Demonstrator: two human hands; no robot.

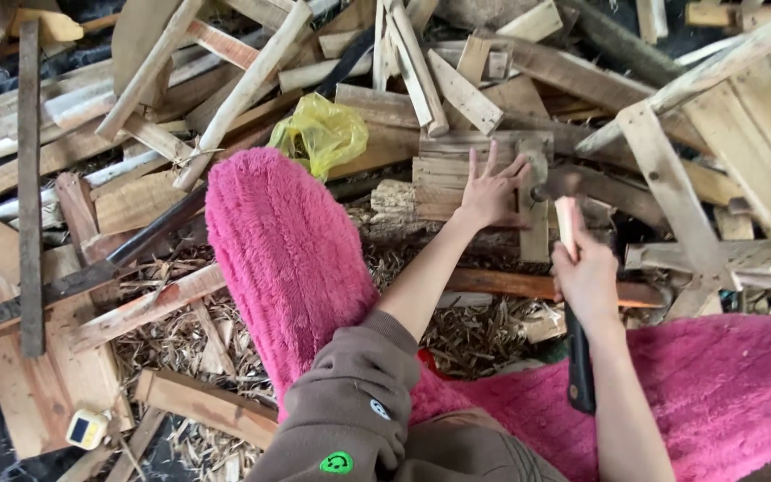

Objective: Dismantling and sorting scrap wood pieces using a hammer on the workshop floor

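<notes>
Hammer (560, 201) in right hand (587, 277); left hand (492, 192) flat on boards (443, 174).

Rough, matt wood is seen in the plank (457, 174); beside it, a dull metal hammer head (553, 185); left of it, glossy yellow plastic bag (321, 132).

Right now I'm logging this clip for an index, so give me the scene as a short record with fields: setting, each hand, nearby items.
setting: person sitting amid a heap of scrap wood and shavings, legs in fluffy pink trousers
left hand: flat, fingers spread, pressing on a small wooden board
right hand: closed round a hammer, head near the board's right edge
nearby: yellow plastic bag; small yellow and white tape measure; long dark plank
</notes>
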